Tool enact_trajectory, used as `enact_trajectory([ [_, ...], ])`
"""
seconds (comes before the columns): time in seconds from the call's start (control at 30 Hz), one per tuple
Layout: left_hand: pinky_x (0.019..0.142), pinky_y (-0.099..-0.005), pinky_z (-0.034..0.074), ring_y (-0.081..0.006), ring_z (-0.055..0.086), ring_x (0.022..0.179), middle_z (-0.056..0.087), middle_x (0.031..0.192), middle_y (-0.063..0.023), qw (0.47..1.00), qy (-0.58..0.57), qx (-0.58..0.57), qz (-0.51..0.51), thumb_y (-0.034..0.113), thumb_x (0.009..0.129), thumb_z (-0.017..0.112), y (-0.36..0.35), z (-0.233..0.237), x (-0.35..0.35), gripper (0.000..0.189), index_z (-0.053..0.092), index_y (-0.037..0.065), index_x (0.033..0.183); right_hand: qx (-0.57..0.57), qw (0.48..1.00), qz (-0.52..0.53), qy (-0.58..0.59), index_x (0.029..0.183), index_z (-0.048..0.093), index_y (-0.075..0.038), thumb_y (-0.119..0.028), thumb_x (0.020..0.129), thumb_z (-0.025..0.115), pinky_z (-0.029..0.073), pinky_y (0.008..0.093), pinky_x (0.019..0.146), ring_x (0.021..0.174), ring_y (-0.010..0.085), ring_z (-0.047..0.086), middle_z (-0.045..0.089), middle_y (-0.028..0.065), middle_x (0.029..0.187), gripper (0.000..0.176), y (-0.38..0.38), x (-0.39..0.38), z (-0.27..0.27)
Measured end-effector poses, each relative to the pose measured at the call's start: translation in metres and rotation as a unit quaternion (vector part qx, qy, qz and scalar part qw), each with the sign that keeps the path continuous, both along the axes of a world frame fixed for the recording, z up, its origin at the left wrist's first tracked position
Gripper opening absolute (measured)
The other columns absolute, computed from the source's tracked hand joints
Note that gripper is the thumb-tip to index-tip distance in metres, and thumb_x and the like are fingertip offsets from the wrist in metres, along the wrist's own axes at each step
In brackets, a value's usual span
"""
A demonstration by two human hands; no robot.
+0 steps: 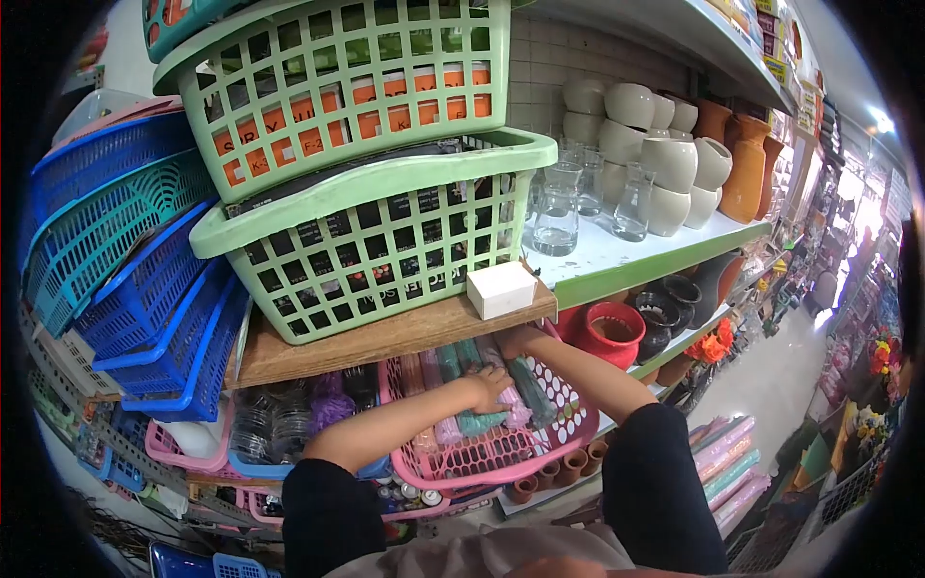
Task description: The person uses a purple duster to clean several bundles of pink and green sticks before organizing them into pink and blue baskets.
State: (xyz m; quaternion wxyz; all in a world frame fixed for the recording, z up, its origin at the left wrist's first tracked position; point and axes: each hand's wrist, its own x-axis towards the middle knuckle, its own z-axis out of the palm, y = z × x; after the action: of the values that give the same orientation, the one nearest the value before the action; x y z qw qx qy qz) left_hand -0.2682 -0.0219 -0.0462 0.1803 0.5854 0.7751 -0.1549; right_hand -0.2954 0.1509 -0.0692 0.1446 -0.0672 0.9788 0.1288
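Note:
A pink plastic basket (453, 472) holds several plastic-wrapped rolls in pink, green and peach, lying side by side. My left hand (489, 388) rests on them with fingers spread, touching a green roll (479, 422) and a pink roll (518, 414). Under the wooden shelf edge, my right hand (520, 340) reaches to the far end of the rolls, near a dark green roll (536, 395). Its fingers are mostly hidden, so whether it grips anything does not show.
Above the basket juts a wooden shelf (385, 339) with stacked green crates (376, 193) and a small white box (501, 291). Glass vases (556, 217) and a red pot (614, 332) stand to the right. Blue baskets (164, 318) are stacked left. More wrapped rolls (723, 462) lie lower right.

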Motion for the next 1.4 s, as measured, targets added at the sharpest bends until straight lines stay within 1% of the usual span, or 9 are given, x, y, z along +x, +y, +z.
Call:
enact_trajectory([
  [0.1,0.106,-0.0555,0.014,-0.0316,0.004,0.137,0.004,0.149,-0.0136,0.999,-0.038,-0.028,0.022,0.072,0.076,0.038,-0.002,0.008,0.005,0.094,0.014,0.01,0.142,-0.019,1.0,0.013,0.008,0.131,0.033,0.004,-0.015,0.067,0.061,0.042,0.04,0.091,0.11,0.0305,0.053,0.055,0.0196,0.118,0.072,0.004,-0.005,0.0],
  [0.4,0.104,-0.0583,0.015,-0.0326,0.003,0.137,-0.004,0.149,-0.0131,0.998,-0.042,-0.011,0.037,0.077,0.07,0.041,-0.001,0.003,0.006,0.102,0.012,0.011,0.142,-0.093,0.996,0.015,-0.011,0.129,0.036,0.004,-0.015,0.067,0.061,0.04,0.0399,0.094,0.112,0.0312,0.052,0.055,0.0177,0.119,0.07,0.007,-0.008,0.012],
  [0.53,0.106,-0.0514,0.02,-0.032,0.009,0.136,0.003,0.148,-0.0161,0.999,-0.029,0.015,0.026,0.074,0.07,0.046,-0.012,0.016,0.004,0.105,0.01,0.006,0.141,-0.189,0.961,0.155,0.127,0.122,0.041,0.001,-0.014,0.069,0.058,0.042,0.0448,0.088,0.108,0.0372,0.051,0.054,0.0267,0.112,0.058,0.018,0.038,0.005],
  [0.57,0.105,-0.0481,0.023,-0.0335,0.015,0.134,0.008,0.147,-0.0191,0.997,-0.042,0.062,0.022,0.071,0.072,0.046,-0.017,0.017,0.001,0.103,0.012,0.002,0.14,-0.228,0.974,0.013,0.008,0.118,0.045,-0.001,-0.014,0.072,0.058,0.043,0.0463,0.085,0.106,0.039,0.05,0.054,0.0241,0.111,0.05,-0.024,0.098,0.091],
  [0.7,0.102,-0.041,0.031,-0.0358,0.034,0.126,0.027,0.138,-0.0275,0.988,-0.075,0.133,0.011,0.058,0.081,0.048,-0.047,0.071,0.036,0.087,0.021,-0.005,0.135,-0.209,0.958,0.027,0.192,0.117,0.046,-0.003,-0.016,0.075,0.059,0.045,0.0448,0.083,0.102,0.0376,0.051,0.051,0.0188,0.11,0.046,-0.02,0.172,0.1],
  [0.87,0.09,-0.0382,0.038,-0.0269,0.05,0.11,0.047,0.127,-0.0142,0.933,-0.004,0.324,-0.154,0.041,0.084,0.052,-0.118,0.133,0.122,0.06,0.041,0.001,0.127,-0.217,0.939,0.005,0.265,0.118,0.047,-0.004,-0.018,0.083,0.055,0.046,0.0411,0.079,0.098,0.0332,0.054,0.05,0.0169,0.108,0.038,-0.046,0.303,0.166],
  [1.0,0.09,-0.039,0.038,-0.0278,0.052,0.106,0.052,0.121,-0.0138,0.924,-0.06,0.332,-0.178,0.04,0.078,0.06,-0.165,0.153,0.174,0.06,0.046,0.001,0.122,-0.271,0.915,-0.141,0.263,0.121,0.046,-0.005,-0.019,0.086,0.052,0.044,0.0402,0.08,0.095,0.0329,0.054,0.052,0.0167,0.106,0.038,-0.062,0.4,0.19],
  [1.27,0.09,-0.0389,0.04,-0.0312,0.055,0.103,0.057,0.113,-0.0154,0.838,-0.393,0.377,-0.027,0.033,0.078,0.062,-0.152,0.084,0.207,0.056,0.047,0.0,0.12,-0.263,0.761,-0.498,0.322,0.122,0.047,-0.003,-0.02,0.088,0.053,0.045,0.0344,0.08,0.095,0.0282,0.058,0.058,0.0175,0.105,0.038,-0.098,0.544,0.129],
  [1.4,0.087,-0.035,0.043,-0.0275,0.057,0.1,0.059,0.11,-0.0146,0.794,-0.493,0.35,-0.066,0.015,0.082,0.059,-0.103,0.062,0.229,0.042,0.047,-0.001,0.118,-0.329,0.664,-0.557,0.374,0.115,0.051,0.0,-0.024,0.086,0.056,0.045,0.0348,0.081,0.092,0.0293,0.058,0.059,0.0199,0.1,0.038,-0.121,0.577,0.053],
])
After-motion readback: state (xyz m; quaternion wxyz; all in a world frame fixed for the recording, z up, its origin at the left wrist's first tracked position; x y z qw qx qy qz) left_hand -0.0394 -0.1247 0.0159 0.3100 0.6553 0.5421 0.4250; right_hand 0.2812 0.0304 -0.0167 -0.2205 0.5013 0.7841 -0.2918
